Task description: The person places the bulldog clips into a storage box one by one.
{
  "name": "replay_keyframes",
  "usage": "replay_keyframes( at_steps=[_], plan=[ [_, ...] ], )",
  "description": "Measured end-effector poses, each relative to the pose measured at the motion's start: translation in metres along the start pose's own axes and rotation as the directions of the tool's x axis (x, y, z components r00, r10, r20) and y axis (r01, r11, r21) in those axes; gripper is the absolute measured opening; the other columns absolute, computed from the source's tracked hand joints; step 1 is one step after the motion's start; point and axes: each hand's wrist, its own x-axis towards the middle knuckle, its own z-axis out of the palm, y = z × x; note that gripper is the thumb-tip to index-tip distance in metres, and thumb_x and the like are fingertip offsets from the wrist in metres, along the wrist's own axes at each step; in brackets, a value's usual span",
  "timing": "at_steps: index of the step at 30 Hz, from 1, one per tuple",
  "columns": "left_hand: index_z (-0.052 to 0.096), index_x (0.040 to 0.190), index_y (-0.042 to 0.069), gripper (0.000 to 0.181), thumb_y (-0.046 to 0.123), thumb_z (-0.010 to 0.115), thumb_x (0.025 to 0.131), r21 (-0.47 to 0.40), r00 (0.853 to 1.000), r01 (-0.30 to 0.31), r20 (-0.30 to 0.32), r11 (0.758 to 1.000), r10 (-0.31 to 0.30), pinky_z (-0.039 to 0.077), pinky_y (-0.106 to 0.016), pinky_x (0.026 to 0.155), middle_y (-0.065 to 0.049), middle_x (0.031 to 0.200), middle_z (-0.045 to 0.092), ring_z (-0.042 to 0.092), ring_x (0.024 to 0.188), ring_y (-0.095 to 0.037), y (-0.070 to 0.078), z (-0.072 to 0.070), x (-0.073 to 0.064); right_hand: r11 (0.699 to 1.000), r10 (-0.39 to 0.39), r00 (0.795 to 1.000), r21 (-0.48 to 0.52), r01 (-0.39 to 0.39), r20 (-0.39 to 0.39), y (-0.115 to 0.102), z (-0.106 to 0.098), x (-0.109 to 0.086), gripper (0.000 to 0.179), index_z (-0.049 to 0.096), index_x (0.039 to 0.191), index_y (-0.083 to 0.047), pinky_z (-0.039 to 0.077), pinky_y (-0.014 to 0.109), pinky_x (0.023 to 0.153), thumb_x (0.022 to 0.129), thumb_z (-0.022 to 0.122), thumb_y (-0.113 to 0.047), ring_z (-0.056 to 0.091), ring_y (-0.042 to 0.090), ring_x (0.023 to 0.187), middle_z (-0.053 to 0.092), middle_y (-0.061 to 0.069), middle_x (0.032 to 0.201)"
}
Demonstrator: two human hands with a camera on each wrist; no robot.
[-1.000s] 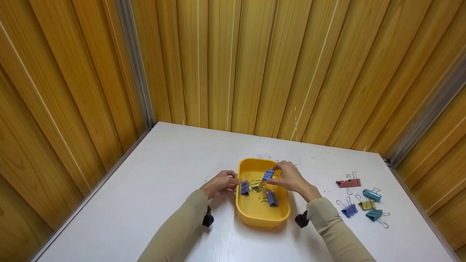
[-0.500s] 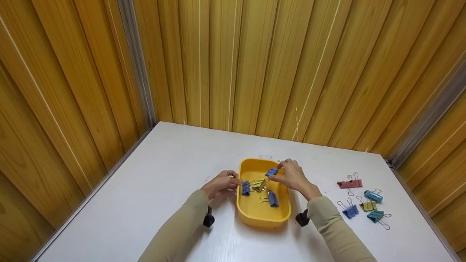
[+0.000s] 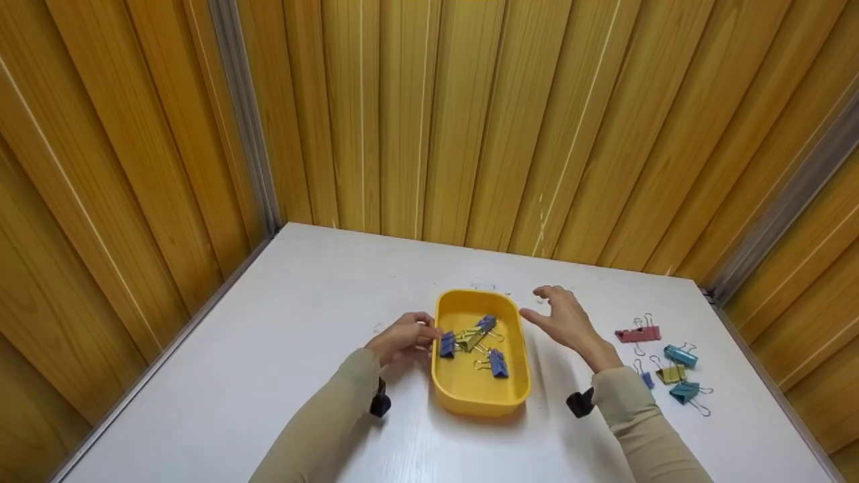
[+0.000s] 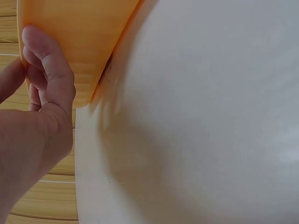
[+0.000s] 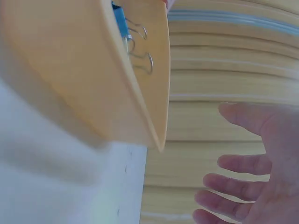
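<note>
A yellow plastic box (image 3: 480, 396) stands on the white table. Inside lie several binder clips: a blue binder clip (image 3: 447, 345) by the left wall, a yellow binder clip (image 3: 468, 340) in the middle, another blue binder clip (image 3: 486, 325) partly against it, and one more blue binder clip (image 3: 498, 364) on the right. My left hand (image 3: 405, 337) holds the box's left rim, with digits on both sides of the wall in the left wrist view. Off the box's right rim, my right hand (image 3: 567, 322) hovers with fingers spread and nothing in it.
To the right on the table lie several more clips: a red binder clip (image 3: 637, 333), a light-blue binder clip (image 3: 680, 355), a yellow binder clip (image 3: 672, 374), a teal binder clip (image 3: 685, 392) and a blue one partly behind the right sleeve. Wood-patterned walls (image 3: 402, 121) enclose the table.
My right hand has let go of a blue binder clip, which now lies in the box beside the yellow one. That hand has moved right, out of the box. The left hand stays at the rim.
</note>
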Motion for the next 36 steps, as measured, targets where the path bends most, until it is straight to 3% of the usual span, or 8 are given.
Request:
replay_keyframes(
  at_steps=[14, 18, 22, 24, 29, 36],
  plan=[
    [0.05, 0.096, 0.008, 0.015, 0.006, 0.062, 0.087, -0.027, 1.0, 0.001, 0.014, 1.0, 0.0, 0.054, -0.024, 0.062, -0.007, 0.087, 0.063, 0.062, 0.07, -0.014, -0.004, -0.003, 0.0, 0.986, 0.157, 0.987, -0.058, -0.157, -0.021, 0.076, -0.046, -0.042, 0.064, 0.048, 0.132, 0.005, 0.046, 0.059, 0.095, 0.091, 0.062, -0.041, 0.05, 0.045, 0.114, 0.048, 0.031, 0.131],
    [0.05, 0.101, 0.008, 0.02, 0.009, 0.064, 0.087, -0.017, 1.0, 0.02, 0.007, 1.0, -0.02, 0.057, -0.025, 0.065, -0.012, 0.097, 0.066, 0.064, 0.074, -0.014, -0.001, -0.003, -0.001, 0.979, 0.199, 0.98, -0.044, -0.198, 0.022, 0.092, -0.056, -0.057, 0.065, 0.048, 0.131, 0.006, 0.052, 0.052, 0.091, 0.09, 0.064, -0.042, 0.057, 0.043, 0.11, 0.053, 0.03, 0.126],
    [0.051, 0.102, 0.008, 0.02, 0.01, 0.064, 0.087, -0.018, 0.999, 0.039, 0.002, 0.999, -0.039, 0.057, -0.025, 0.067, -0.016, 0.105, 0.067, 0.065, 0.076, -0.015, 0.001, -0.001, -0.001, 0.973, 0.224, 0.971, -0.067, -0.219, 0.079, 0.105, -0.066, -0.073, 0.059, 0.053, 0.126, 0.003, 0.05, 0.056, 0.091, 0.088, 0.069, -0.039, 0.053, 0.045, 0.113, 0.057, 0.029, 0.123],
    [0.051, 0.103, 0.008, 0.021, 0.009, 0.064, 0.087, -0.034, 0.999, 0.041, 0.002, 0.999, -0.041, 0.057, -0.025, 0.065, -0.016, 0.105, 0.068, 0.065, 0.075, -0.014, 0.001, -0.001, -0.002, 0.963, 0.259, 0.958, -0.107, -0.247, 0.123, 0.108, -0.069, -0.079, 0.061, 0.053, 0.124, 0.005, 0.05, 0.057, 0.089, 0.085, 0.071, -0.039, 0.053, 0.045, 0.109, 0.055, 0.032, 0.123],
    [0.05, 0.101, 0.007, 0.02, 0.007, 0.064, 0.087, -0.06, 1.0, 0.026, 0.012, 0.998, -0.025, 0.055, -0.024, 0.062, -0.01, 0.091, 0.066, 0.062, 0.07, -0.013, 0.0, -0.002, -0.003, 0.94, 0.328, 0.921, -0.174, -0.295, 0.211, 0.116, -0.07, -0.09, 0.078, 0.045, 0.126, 0.014, 0.051, 0.055, 0.086, 0.079, 0.077, -0.039, 0.055, 0.039, 0.097, 0.053, 0.036, 0.118],
    [0.049, 0.105, 0.005, 0.021, 0.006, 0.062, 0.088, -0.036, 0.999, 0.003, 0.033, 0.999, -0.001, 0.053, -0.025, 0.062, -0.006, 0.085, 0.062, 0.06, 0.068, -0.013, -0.001, 0.0, 0.0, 0.933, 0.353, 0.907, -0.163, -0.322, 0.231, 0.127, -0.055, -0.097, 0.072, 0.044, 0.129, 0.011, 0.054, 0.051, 0.082, 0.079, 0.078, -0.029, 0.058, 0.033, 0.094, 0.055, 0.033, 0.118]
  ],
)
